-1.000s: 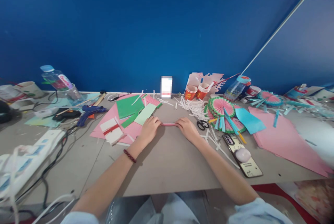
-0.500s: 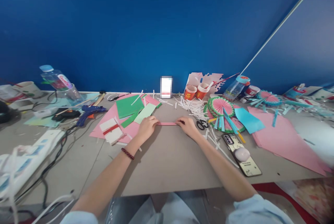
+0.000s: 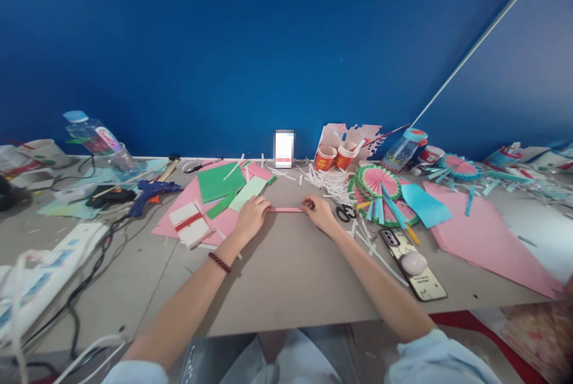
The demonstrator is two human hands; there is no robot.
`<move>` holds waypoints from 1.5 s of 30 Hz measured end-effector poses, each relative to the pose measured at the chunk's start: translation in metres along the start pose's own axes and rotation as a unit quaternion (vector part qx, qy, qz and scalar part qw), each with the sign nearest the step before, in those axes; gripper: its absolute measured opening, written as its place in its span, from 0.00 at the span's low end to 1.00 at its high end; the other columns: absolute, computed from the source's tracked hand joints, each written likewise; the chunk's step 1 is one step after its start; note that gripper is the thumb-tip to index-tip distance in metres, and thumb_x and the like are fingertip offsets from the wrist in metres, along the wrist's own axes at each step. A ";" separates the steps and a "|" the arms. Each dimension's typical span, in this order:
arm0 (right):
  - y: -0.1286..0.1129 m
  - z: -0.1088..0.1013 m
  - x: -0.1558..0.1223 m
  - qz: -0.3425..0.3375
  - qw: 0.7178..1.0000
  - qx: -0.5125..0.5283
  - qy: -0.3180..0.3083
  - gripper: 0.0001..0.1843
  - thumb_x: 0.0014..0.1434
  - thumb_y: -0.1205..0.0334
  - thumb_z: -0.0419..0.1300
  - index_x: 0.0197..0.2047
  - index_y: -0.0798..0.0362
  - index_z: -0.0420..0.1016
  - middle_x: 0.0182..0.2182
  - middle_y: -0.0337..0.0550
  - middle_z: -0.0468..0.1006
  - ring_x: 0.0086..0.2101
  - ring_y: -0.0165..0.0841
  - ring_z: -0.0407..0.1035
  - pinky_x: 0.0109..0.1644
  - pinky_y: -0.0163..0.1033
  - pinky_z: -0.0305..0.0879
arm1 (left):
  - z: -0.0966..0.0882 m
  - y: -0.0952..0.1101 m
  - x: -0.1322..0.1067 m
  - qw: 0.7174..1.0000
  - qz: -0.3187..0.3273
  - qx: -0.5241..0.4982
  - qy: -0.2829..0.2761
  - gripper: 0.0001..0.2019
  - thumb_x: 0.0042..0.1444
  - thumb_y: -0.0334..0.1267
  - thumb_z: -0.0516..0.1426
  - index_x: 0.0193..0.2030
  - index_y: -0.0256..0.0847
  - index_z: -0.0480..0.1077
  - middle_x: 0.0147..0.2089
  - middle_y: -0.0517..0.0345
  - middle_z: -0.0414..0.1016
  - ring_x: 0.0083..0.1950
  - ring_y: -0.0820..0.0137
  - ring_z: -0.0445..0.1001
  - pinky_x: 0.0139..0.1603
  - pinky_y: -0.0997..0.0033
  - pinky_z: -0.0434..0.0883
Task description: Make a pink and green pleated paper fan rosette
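Note:
A narrow pink paper strip [image 3: 286, 209] stretches across the middle of the table between my two hands. My left hand [image 3: 253, 215], with a dark bead bracelet on its wrist, has its fingers closed on the strip's left end. At the right end, my right hand [image 3: 319, 212] pinches the strip between thumb and fingers. Just beyond my left hand lie a light green paper piece [image 3: 248, 193] and a green sheet [image 3: 220, 182] on pink paper. Black-handled scissors [image 3: 345, 212] rest close to my right hand.
Right of centre are white paper shreds [image 3: 333, 182], paper cups [image 3: 326, 158], a watermelon-patterned paper fan [image 3: 380, 184] and a phone [image 3: 416, 267]. On the left sit a blue glue gun [image 3: 152, 193], a power strip [image 3: 49, 276] with cables and a tilted bottle [image 3: 96, 136].
Both hands keep hold of the pink strip in nearly the same place. The right hand's fingers have shifted slightly, and the view has moved a little.

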State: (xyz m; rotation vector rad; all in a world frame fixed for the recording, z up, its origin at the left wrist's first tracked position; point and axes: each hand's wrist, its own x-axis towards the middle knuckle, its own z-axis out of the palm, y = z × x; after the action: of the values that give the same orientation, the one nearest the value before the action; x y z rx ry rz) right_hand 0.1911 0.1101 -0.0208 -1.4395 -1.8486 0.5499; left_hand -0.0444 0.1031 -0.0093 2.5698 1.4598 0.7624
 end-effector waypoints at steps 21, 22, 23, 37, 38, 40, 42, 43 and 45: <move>-0.009 -0.013 -0.015 -0.100 0.993 -0.046 -0.036 0.05 0.58 0.64 0.58 0.34 0.54 0.74 0.32 0.44 0.74 0.34 0.32 0.68 0.39 0.36 0.63 | -0.003 -0.004 -0.002 0.999 0.030 0.020 0.002 0.12 0.63 0.36 0.47 0.39 0.41 0.71 0.39 0.55 0.73 0.41 0.67 0.69 0.43 0.65 0.63; -0.010 -0.014 -0.015 -0.100 0.994 -0.034 -0.033 0.05 0.58 0.64 0.57 0.34 0.54 0.74 0.32 0.44 0.74 0.33 0.32 0.68 0.39 0.36 0.63 | -0.005 -0.003 -0.003 1.000 0.025 -0.003 0.004 0.12 0.63 0.36 0.46 0.39 0.41 0.71 0.39 0.55 0.72 0.41 0.67 0.69 0.44 0.65 0.64; -0.010 -0.015 -0.015 -0.097 0.995 -0.022 -0.030 0.05 0.58 0.64 0.57 0.34 0.54 0.74 0.32 0.43 0.75 0.33 0.32 0.68 0.38 0.36 0.64 | -0.007 -0.003 -0.003 0.999 0.021 -0.032 0.002 0.13 0.64 0.37 0.46 0.39 0.42 0.71 0.39 0.56 0.72 0.41 0.68 0.69 0.44 0.66 0.64; -0.007 -0.023 -0.014 0.017 0.986 0.160 -0.044 0.14 0.53 0.54 0.59 0.39 0.54 0.76 0.32 0.43 0.78 0.32 0.33 0.70 0.36 0.37 0.65 | -0.032 0.011 -0.003 0.957 -0.073 -0.267 -0.092 0.14 0.55 0.46 0.53 0.34 0.38 0.74 0.34 0.54 0.73 0.35 0.68 0.69 0.35 0.70 0.66; -0.008 -0.023 -0.015 0.007 0.984 0.173 -0.051 0.15 0.53 0.54 0.60 0.40 0.54 0.75 0.32 0.43 0.78 0.32 0.34 0.70 0.38 0.38 0.65 | -0.035 0.012 -0.003 0.946 -0.085 -0.289 -0.123 0.13 0.54 0.45 0.55 0.34 0.38 0.74 0.33 0.54 0.73 0.34 0.68 0.69 0.34 0.71 0.65; -0.011 -0.023 -0.017 -0.011 0.976 0.204 -0.080 0.16 0.53 0.55 0.60 0.43 0.53 0.72 0.32 0.42 0.77 0.33 0.33 0.70 0.39 0.38 0.64 | -0.042 0.014 -0.004 0.908 -0.101 -0.353 -0.201 0.12 0.52 0.44 0.55 0.32 0.37 0.74 0.31 0.56 0.73 0.32 0.69 0.68 0.33 0.72 0.64; -0.018 -0.023 -0.020 -0.019 0.964 0.236 -0.125 0.18 0.53 0.55 0.61 0.46 0.53 0.68 0.30 0.40 0.75 0.32 0.32 0.69 0.38 0.37 0.64 | -0.049 0.017 -0.005 0.863 -0.123 -0.418 -0.255 0.14 0.53 0.45 0.53 0.30 0.36 0.74 0.28 0.57 0.72 0.30 0.71 0.67 0.30 0.73 0.62; -0.022 -0.023 -0.023 -0.016 0.956 0.252 -0.149 0.19 0.53 0.55 0.61 0.46 0.52 0.66 0.30 0.39 0.74 0.31 0.31 0.69 0.37 0.37 0.63 | -0.051 0.019 -0.005 0.845 -0.135 -0.441 -0.270 0.16 0.54 0.47 0.52 0.29 0.36 0.74 0.26 0.57 0.71 0.28 0.72 0.66 0.28 0.73 0.61; -0.032 -0.023 -0.028 -0.006 0.941 0.277 -0.193 0.20 0.52 0.55 0.62 0.47 0.52 0.65 0.30 0.38 0.74 0.31 0.30 0.68 0.34 0.35 0.62 | -0.054 0.026 -0.007 0.820 -0.146 -0.466 -0.297 0.19 0.55 0.50 0.53 0.30 0.34 0.75 0.24 0.57 0.70 0.26 0.73 0.65 0.26 0.74 0.59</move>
State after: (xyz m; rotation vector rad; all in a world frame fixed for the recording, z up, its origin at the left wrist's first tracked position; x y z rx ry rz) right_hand 0.1914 0.0717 0.0092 -0.9829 -1.7785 1.3042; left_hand -0.0517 0.0745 0.0431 1.5564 0.8912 0.3958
